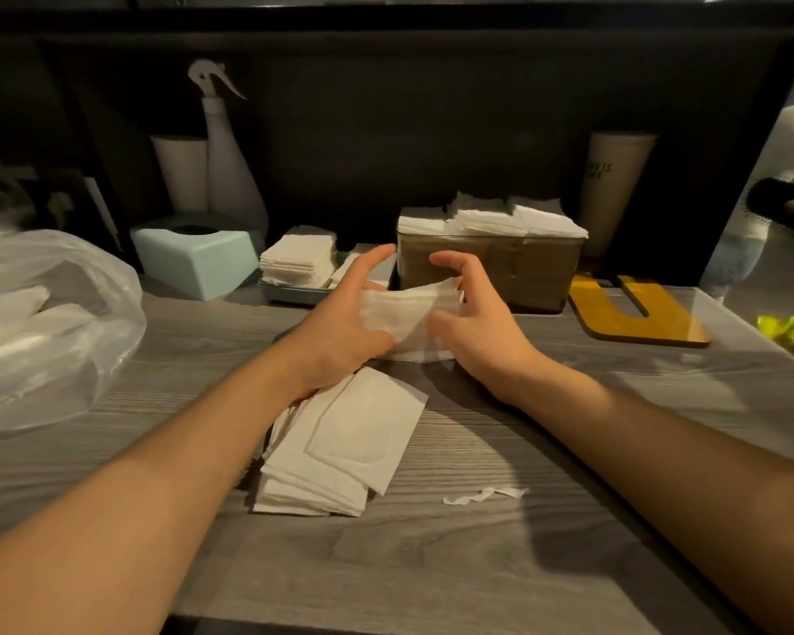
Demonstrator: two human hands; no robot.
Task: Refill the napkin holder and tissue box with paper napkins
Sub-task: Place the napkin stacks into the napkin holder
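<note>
Hands, two, left hand (340,313), right hand (482,323), gripping one napkin (404,313)

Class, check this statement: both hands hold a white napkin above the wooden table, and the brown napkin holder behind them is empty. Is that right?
Not quite. In the head view the left hand and right hand do hold a napkin above the table, but the brown napkin holder is not empty: white napkins stick out of its top.

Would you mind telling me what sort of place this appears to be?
Probably a café or restaurant service counter: a brown napkin holder stuffed with napkins, a stack of paper cups against the back wall, and a spray bottle for cleaning.
</note>
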